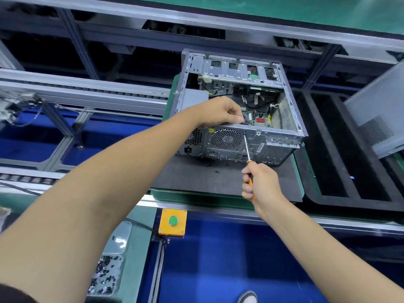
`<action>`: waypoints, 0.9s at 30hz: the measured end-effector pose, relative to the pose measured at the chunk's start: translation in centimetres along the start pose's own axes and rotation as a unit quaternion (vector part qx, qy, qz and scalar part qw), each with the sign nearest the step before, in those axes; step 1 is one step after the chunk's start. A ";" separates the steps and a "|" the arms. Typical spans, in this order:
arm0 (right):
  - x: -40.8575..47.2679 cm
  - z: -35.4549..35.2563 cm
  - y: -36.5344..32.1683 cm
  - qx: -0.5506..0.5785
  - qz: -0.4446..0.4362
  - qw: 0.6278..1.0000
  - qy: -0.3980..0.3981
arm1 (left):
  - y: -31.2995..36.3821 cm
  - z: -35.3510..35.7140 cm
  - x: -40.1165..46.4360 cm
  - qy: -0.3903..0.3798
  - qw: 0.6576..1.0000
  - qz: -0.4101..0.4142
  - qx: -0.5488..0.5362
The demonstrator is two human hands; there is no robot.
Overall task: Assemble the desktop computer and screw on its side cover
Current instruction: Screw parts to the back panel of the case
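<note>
Both forearms are bare, a dark sleeve (13, 295) edges the left arm, and one grey-white shoe (247, 298) shows.

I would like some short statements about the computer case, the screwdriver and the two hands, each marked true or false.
1. The right hand grips an orange-handled screwdriver. True.
2. The side cover is already fitted on the computer case. False: the case lies open on top, with boards and cables showing inside.
3. The screwdriver tip is at the upper edge of the rear panel, beside the round fan grille. True.
4. The left hand rests flat on the black mat. False: its fingers curl over the rear top edge of the case.
5. The yellow box carries a red button. False: the button is green.
</note>
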State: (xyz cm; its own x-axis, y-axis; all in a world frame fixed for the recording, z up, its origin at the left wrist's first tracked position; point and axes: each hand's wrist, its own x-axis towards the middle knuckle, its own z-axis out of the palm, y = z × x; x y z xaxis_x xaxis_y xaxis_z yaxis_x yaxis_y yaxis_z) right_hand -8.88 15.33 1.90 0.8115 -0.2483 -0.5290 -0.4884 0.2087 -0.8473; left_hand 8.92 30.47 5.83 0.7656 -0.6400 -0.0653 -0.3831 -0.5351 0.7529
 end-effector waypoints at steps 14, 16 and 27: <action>0.1 0.0 0.1 0.005 0.005 1.000 -0.002 | -0.3 0.0 0.3 0.010 1.000 -0.007 -0.003; 0.1 0.0 0.1 0.006 0.005 1.000 -0.002 | -0.4 0.0 0.4 0.009 1.000 -0.007 -0.005; 0.2 0.2 0.3 0.005 0.005 1.000 0.002 | -0.5 0.0 0.3 0.007 1.000 -0.014 -0.011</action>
State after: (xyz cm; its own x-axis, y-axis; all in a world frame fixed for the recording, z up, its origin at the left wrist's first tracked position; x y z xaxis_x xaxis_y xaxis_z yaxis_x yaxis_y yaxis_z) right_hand -8.76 15.55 1.51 0.8054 -0.2501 -0.5375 -0.4930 0.2207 -0.8415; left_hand 9.32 30.52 5.43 0.7832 -0.6171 -0.0761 -0.3511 -0.5400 0.7650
